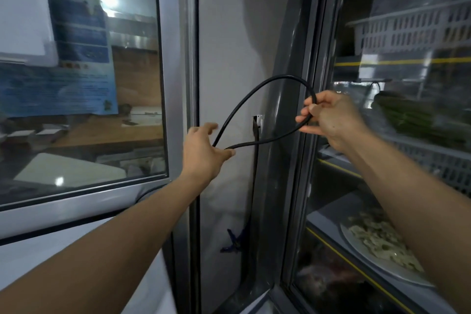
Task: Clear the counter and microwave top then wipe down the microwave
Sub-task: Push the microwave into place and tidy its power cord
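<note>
Left of the glass-fronted display fridge (382,135), both hands coil a thin black rubber cable (254,92): right hand (334,120) pinches it, left hand (204,153) pinches loosely (loop could spring free).

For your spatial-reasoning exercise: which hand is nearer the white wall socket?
Left. The left hand is just left of and below the socket; the right hand is farther off to its right.

text: none legible | blue poster (76,58): print blurred | white sheet (23,7): unreadable
</note>
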A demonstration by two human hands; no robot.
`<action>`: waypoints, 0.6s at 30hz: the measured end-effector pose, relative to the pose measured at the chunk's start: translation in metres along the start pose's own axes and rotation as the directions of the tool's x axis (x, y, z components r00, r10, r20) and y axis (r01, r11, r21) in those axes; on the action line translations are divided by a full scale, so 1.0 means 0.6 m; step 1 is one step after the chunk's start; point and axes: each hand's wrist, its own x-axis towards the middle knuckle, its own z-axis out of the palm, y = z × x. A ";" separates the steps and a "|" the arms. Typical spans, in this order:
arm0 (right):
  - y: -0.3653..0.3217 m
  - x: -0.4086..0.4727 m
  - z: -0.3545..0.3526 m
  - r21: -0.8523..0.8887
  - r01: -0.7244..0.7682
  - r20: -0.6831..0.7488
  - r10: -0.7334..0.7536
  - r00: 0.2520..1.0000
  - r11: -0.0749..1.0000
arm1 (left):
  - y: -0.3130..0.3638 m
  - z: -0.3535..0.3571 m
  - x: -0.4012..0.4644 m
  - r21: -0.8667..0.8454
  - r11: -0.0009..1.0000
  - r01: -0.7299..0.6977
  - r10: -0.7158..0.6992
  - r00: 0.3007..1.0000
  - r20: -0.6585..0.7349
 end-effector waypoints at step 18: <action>0.005 0.015 0.068 -0.761 0.368 0.224 -0.317 0.922 0.534 | -0.042 0.008 0.049 0.186 0.968 -0.167 0.113 0.956 0.270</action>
